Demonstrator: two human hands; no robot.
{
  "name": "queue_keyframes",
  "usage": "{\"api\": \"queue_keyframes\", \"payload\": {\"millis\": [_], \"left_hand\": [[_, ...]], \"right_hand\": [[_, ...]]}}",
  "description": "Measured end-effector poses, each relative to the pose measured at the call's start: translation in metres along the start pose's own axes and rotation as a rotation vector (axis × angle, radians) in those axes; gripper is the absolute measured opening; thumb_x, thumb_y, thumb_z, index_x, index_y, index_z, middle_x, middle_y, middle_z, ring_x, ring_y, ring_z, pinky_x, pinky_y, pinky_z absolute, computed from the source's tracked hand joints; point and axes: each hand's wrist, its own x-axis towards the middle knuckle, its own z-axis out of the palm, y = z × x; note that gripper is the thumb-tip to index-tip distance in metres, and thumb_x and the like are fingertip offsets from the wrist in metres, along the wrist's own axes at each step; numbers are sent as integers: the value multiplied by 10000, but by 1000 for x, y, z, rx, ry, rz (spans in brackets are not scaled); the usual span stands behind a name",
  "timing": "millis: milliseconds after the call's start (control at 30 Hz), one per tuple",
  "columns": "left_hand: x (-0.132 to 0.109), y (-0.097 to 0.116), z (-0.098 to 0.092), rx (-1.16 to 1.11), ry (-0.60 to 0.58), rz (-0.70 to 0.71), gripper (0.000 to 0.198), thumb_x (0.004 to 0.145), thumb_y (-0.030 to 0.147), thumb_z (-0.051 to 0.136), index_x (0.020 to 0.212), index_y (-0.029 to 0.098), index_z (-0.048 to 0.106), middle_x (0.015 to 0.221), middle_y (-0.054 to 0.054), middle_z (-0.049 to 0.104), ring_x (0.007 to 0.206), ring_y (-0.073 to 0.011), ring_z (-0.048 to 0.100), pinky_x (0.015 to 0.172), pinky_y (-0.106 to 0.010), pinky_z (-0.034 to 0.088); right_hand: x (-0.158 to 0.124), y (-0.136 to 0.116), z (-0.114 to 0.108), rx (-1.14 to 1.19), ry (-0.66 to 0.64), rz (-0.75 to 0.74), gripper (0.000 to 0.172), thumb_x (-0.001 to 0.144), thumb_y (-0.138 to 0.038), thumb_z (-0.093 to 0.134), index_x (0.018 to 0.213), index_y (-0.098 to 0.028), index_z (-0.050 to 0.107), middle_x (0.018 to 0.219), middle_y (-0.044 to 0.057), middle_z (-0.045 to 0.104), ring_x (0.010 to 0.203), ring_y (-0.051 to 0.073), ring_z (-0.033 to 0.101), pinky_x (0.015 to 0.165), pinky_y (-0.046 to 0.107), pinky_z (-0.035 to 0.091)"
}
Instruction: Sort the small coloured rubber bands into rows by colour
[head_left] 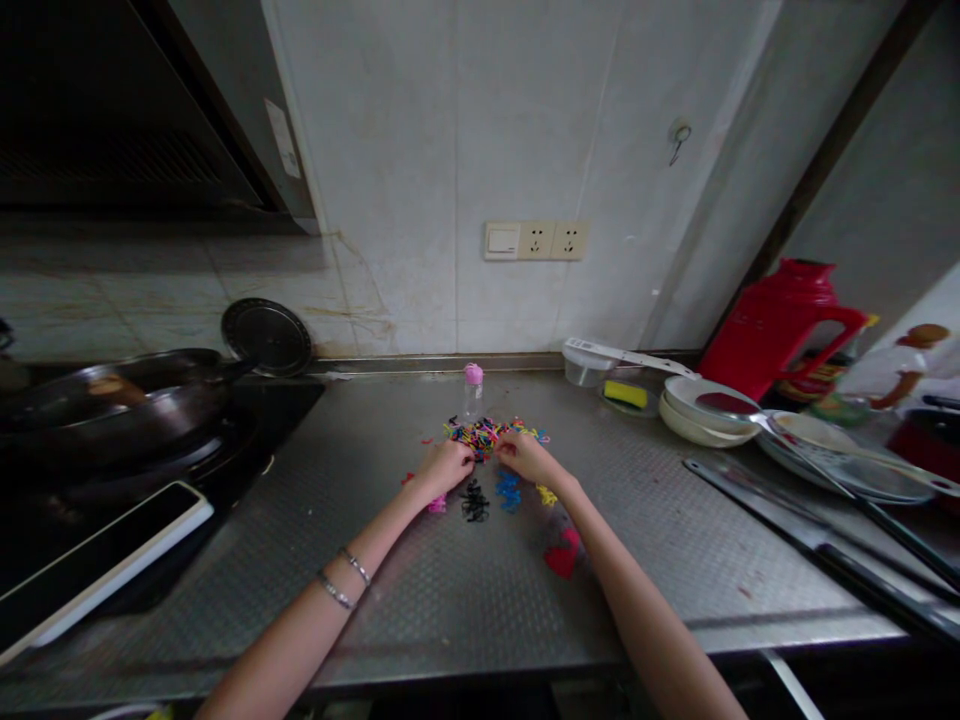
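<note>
Left hand (444, 468), right hand (529, 458) pinched at band heap (484, 433); contents: cannot tell. Colour piles (474, 500) at 6 o'clock. Likely sorting; next needs single-band pinch.

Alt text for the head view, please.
Left hand and right hand are at a mixed pile of small coloured bands on a steel counter; a black pile and a blue pile lie nearer the person. A pink-capped bottle stands behind the mixed pile, a wok sits left, plates right.
</note>
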Motion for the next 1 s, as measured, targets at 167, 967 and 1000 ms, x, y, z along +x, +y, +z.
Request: {"api": "queue_keyframes", "payload": {"millis": [167,967,1000], "left_hand": [[0,-2,0,48,0,30,194,750,252,495,795,213,679,809,-65,662,760,-189,576,695,-257,375],[2,-22,-15,-383,-302,146,223,679,246,518,715,126,703,602,-7,641,518,-102,491,517,-181,331],[2,-23,-16,-392,-299,136,241,691,268,510,698,119,699,565,-3,620,495,-96,472,499,-182,320]], "right_hand": [[-1,1,0,-30,14,4,205,672,-120,424,748,-156,611,698,12,605,643,111,523,586,182,359],[-4,-16,11,-310,-15,76,237,713,-426,562,780,-205,616,738,22,610,673,132,532,554,199,316],[-4,-16,12,-333,-11,69,245,719,-433,554,784,-204,613,763,30,612,692,139,534,560,202,318]]}}
